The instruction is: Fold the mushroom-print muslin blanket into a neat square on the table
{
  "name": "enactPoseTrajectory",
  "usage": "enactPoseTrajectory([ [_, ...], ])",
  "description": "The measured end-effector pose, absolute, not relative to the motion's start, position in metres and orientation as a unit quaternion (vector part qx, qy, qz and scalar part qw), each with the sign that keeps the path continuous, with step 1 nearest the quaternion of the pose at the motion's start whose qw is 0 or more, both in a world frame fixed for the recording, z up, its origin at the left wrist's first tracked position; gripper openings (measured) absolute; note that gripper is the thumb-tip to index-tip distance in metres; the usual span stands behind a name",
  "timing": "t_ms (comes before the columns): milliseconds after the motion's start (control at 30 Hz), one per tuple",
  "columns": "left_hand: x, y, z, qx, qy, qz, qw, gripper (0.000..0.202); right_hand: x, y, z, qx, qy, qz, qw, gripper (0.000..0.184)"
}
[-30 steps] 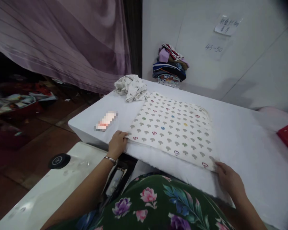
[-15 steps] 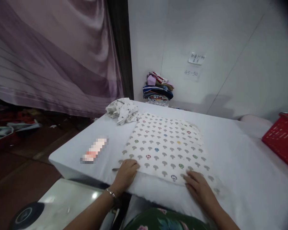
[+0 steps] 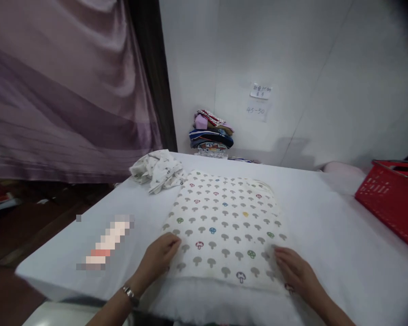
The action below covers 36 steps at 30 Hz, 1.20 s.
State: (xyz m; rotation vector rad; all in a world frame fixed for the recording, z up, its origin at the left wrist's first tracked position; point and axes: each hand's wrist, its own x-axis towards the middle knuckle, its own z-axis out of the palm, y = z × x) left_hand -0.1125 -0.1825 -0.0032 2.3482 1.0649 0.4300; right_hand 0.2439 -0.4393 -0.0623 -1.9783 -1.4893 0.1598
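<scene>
A white cloth printed with grey and coloured mushrooms (image 3: 224, 222) lies spread flat across the white-covered table. Its near edge meets a plain white, soft-looking strip (image 3: 224, 299). At the cloth's left side, my left hand (image 3: 156, 258) is closed, with the fingers curled over the edge; a metal bracelet is on that wrist. On the opposite side, my right hand (image 3: 297, 274) has its fingers pressed together on the right edge, where a bit of printed fabric shows beneath them. The fingertips of both hands are partly hidden.
A crumpled white printed cloth (image 3: 158, 170) lies at the table's back left. Folded fabrics (image 3: 212, 131) are stacked by the wall. A red plastic basket (image 3: 391, 199) stands at right. A blurred-out item (image 3: 105, 242) lies on the left, near a purple curtain (image 3: 71, 90).
My left hand has gone from the near left corner to the cloth's left side, and my right hand has shifted to its right edge. The view has turned slightly right and moved closer.
</scene>
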Motion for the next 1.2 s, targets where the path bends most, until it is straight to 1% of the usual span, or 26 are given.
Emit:
enactPoseTrajectory([
  [133,-0.074,-0.131,-0.007,0.877,0.381,0.218,0.196,0.029,0.293,-0.394,-0.038,-0.802,-0.47,0.117,0.349,0.034],
  [267,-0.026,-0.083,-0.01,0.896,0.371,0.218,0.112,0.034,0.338,-0.335,-0.029,-0.834,-0.413,0.082,0.358,0.032],
  [333,-0.006,-0.063,-0.014,0.904,0.369,0.205,0.064,0.038,0.357,-0.305,-0.028,-0.852,-0.396,0.057,0.338,0.032],
  [467,0.018,-0.039,-0.034,0.901,0.404,0.156,-0.006,0.047,0.384,-0.252,-0.03,-0.882,-0.389,0.048,0.262,0.032],
  [533,0.02,-0.036,-0.047,0.895,0.428,0.128,-0.015,0.05,0.393,-0.231,-0.033,-0.887,-0.39,0.046,0.241,0.031],
  [633,0.02,-0.036,-0.059,0.894,0.432,0.118,-0.028,0.051,0.402,-0.208,-0.037,-0.898,-0.39,0.039,0.2,0.031],
  [767,0.018,-0.037,-0.061,0.896,0.427,0.117,-0.033,0.051,0.41,-0.189,-0.041,-0.912,-0.385,0.031,0.14,0.027],
  [900,0.019,-0.035,-0.06,0.895,0.435,0.099,-0.029,0.053,0.417,-0.177,-0.041,-0.918,-0.384,0.026,0.101,0.022],
  [1067,0.02,-0.034,-0.061,0.891,0.445,0.087,-0.023,0.055,0.416,-0.175,-0.039,-0.909,-0.406,0.017,0.089,0.019],
  [1200,0.02,-0.033,-0.061,0.89,0.446,0.092,-0.018,0.055,0.406,-0.188,-0.046,-0.879,-0.463,-0.017,0.115,0.026],
])
